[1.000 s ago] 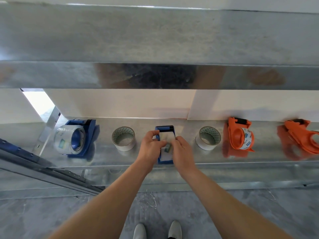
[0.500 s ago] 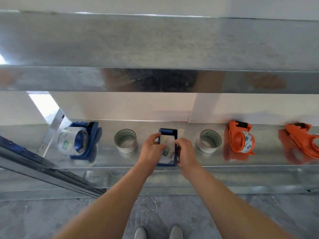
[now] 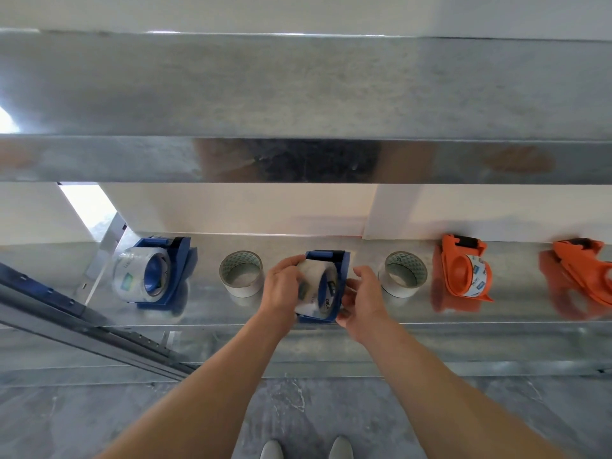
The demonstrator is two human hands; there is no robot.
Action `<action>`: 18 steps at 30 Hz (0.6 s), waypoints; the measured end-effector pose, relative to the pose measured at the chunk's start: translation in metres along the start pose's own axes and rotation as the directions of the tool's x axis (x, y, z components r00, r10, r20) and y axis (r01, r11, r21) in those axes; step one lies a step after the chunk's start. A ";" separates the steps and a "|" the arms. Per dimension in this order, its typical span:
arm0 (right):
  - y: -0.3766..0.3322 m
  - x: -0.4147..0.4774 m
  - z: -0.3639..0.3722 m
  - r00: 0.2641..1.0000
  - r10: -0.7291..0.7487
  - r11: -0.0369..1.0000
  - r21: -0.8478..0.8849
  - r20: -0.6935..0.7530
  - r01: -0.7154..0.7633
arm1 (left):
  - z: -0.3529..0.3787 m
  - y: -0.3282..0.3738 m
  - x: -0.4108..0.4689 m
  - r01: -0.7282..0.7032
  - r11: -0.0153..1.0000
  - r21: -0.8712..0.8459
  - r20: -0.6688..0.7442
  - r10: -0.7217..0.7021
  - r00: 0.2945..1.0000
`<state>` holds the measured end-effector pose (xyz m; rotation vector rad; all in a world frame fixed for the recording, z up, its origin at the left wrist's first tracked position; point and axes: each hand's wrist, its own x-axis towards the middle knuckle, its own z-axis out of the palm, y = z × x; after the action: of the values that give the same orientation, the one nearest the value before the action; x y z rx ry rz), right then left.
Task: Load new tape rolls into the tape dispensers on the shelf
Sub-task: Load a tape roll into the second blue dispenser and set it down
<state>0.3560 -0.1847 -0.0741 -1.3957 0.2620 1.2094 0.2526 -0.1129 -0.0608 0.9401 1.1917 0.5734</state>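
A blue tape dispenser point(image 3: 337, 276) lies on its side at the middle of the metal shelf point(image 3: 496, 313), with a clear tape roll point(image 3: 313, 286) seated in it. My left hand point(image 3: 281, 289) grips the left side of that roll. My right hand point(image 3: 362, 301) holds the dispenser's right edge with curled fingers. A second blue dispenser point(image 3: 172, 273) at the left carries a clear roll point(image 3: 139, 276). Two loose grey-cored rolls point(image 3: 241, 273) point(image 3: 403, 273) stand either side of my hands. An orange dispenser point(image 3: 463, 270) holds a roll; another orange dispenser point(image 3: 586, 273) lies at the far right.
An upper metal shelf point(image 3: 298, 104) overhangs the working shelf. A slanted metal upright point(image 3: 82, 329) crosses at the lower left. White wall stands behind the shelf. Grey floor and my shoes point(image 3: 304, 448) show below.
The middle blue dispenser has tipped from edge-on onto its side, showing the roll in it. My left hand shifted onto the roll and my right hand moved to the dispenser's right edge.
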 end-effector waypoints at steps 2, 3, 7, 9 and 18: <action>-0.001 0.002 -0.004 1.000 -0.002 0.999 0.039 -0.004 0.002 | -0.001 0.002 0.000 0.024 0.996 -0.083 -0.062 -0.029 0.998; -0.002 0.002 -0.005 1.000 -0.009 0.999 0.048 -0.009 0.009 | 0.000 0.003 0.000 0.048 0.988 -0.144 -0.093 -0.062 0.994; -0.013 -0.001 -0.002 0.995 -0.096 0.991 0.094 0.034 0.092 | 0.005 0.006 0.004 0.167 0.923 -0.347 -0.108 -0.217 0.970; -0.019 -0.004 -0.003 0.983 -0.139 0.985 0.123 0.116 0.125 | 0.004 0.010 0.008 0.241 0.868 -0.435 -0.042 -0.287 0.957; -0.037 -0.017 -0.012 0.691 -0.139 0.990 0.125 0.709 0.071 | -0.001 0.019 0.012 0.368 0.778 -0.509 0.390 -0.173 0.905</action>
<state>0.3827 -0.1936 -0.0422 -0.7499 -0.3177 1.5305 0.2570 -0.0930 -0.0508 0.3073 0.7625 0.4754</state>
